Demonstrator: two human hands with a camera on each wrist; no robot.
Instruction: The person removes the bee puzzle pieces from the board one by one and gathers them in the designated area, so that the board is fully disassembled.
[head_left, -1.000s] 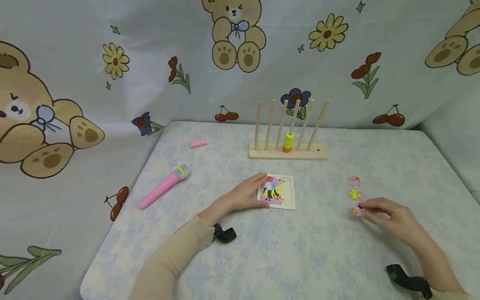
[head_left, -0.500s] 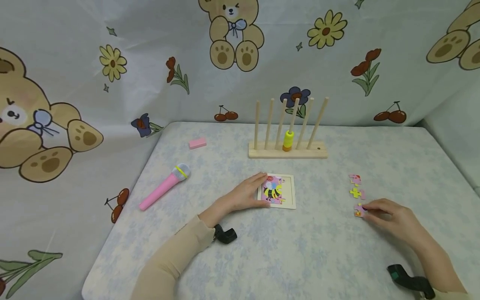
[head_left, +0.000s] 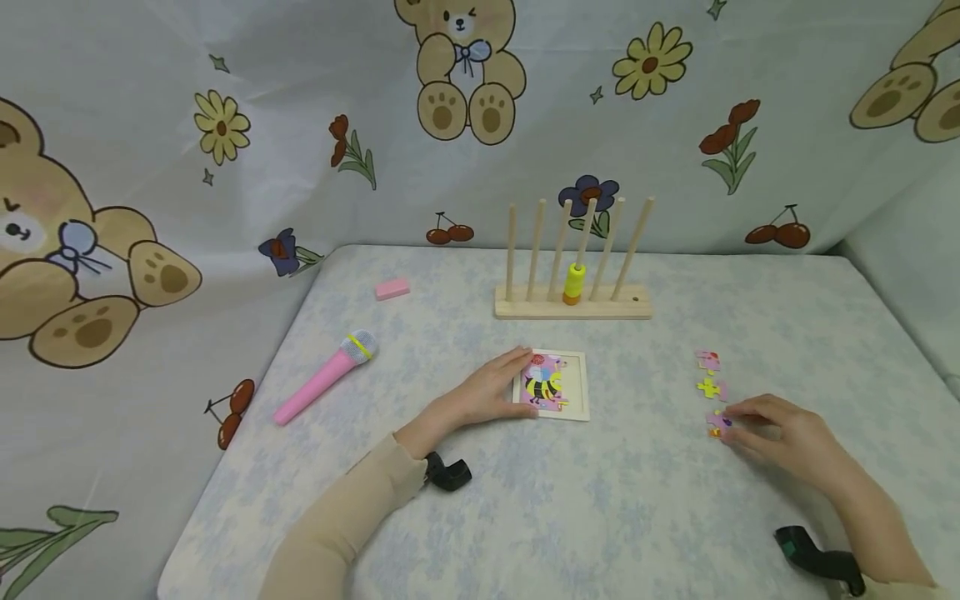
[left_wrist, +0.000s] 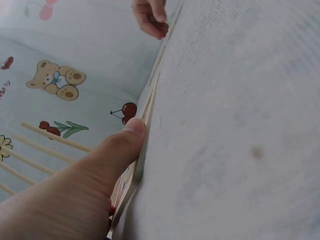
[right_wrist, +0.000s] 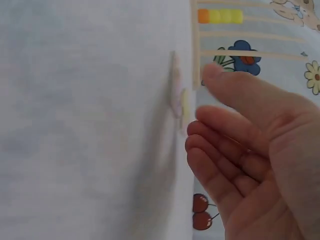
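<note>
In the head view, my left hand grips the left side of a small wooden puzzle board with a bee picture partly filled in; its right part shows bare wood. The left wrist view has my thumb against the board's edge. At the right, my right hand is at a pink puzzle piece lying on the table. Seen from the right wrist, thumb and fingers stand apart with a gap, the piece just beyond them. A yellow puzzle piece and another pink puzzle piece lie farther back.
Behind the board stands a wooden peg rack with yellow and orange beads on one peg. To the left lie a pink toy microphone and a pink block. A patterned cloth hangs behind the table.
The nearest pink piece has shifted slightly toward me, away from the yellow one, with my right hand at it. My left hand stays on the board.
</note>
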